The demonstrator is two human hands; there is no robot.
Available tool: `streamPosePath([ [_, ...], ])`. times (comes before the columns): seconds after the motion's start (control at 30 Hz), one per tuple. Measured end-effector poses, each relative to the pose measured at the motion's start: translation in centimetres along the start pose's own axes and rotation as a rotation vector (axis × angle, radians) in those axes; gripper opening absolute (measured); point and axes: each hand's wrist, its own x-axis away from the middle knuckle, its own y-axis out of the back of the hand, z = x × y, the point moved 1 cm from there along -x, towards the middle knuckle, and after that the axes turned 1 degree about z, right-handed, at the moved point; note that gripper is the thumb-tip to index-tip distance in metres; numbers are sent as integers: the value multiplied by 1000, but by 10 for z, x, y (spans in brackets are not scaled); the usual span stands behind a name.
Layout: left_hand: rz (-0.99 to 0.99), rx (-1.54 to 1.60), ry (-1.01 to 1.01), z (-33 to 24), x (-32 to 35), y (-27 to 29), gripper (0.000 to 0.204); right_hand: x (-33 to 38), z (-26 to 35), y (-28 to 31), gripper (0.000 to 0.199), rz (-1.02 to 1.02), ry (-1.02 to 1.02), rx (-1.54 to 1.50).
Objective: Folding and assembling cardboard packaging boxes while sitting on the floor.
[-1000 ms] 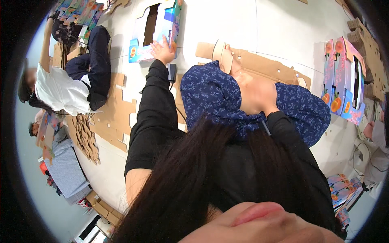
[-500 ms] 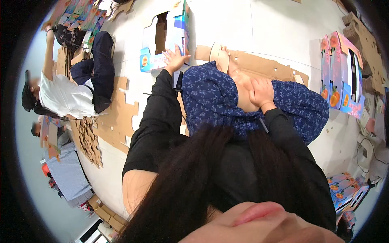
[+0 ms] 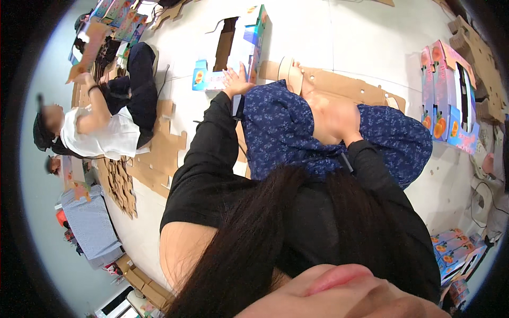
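My left hand (image 3: 237, 81) rests with its fingers apart against the near end of a long printed carton (image 3: 246, 47) on the floor. The carton is blue, pink and white with orange fruit pictures, and a long cut-out in its top shows brown cardboard inside. My right hand (image 3: 342, 122) lies on my bare lower leg (image 3: 322, 114), between the folds of dark blue floral cloth (image 3: 278, 122). Its fingers are blurred, so their shape cannot be made out.
Flat brown cardboard (image 3: 347, 86) lies under my foot. Printed cartons (image 3: 440, 95) stand at the right beside stacked brown cardboard (image 3: 480, 69). At the left a co-worker in a white shirt (image 3: 103, 135) sits on cardboard, holding a cardboard piece (image 3: 89, 51).
The carton and my left hand have shifted slightly to the right. My right hand stays on the leg, now blurred. The co-worker's arm has bent, with a cardboard piece held up.
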Motion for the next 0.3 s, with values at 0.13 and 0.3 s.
streamPosePath([
  [0.13,-15,-29,3,4,-14,-5,123,-1,1,4,30,72,-22,-5],
  [0.3,-28,-224,38,11,-29,-13,124,-1,3,3,32,125,-64,-13],
])
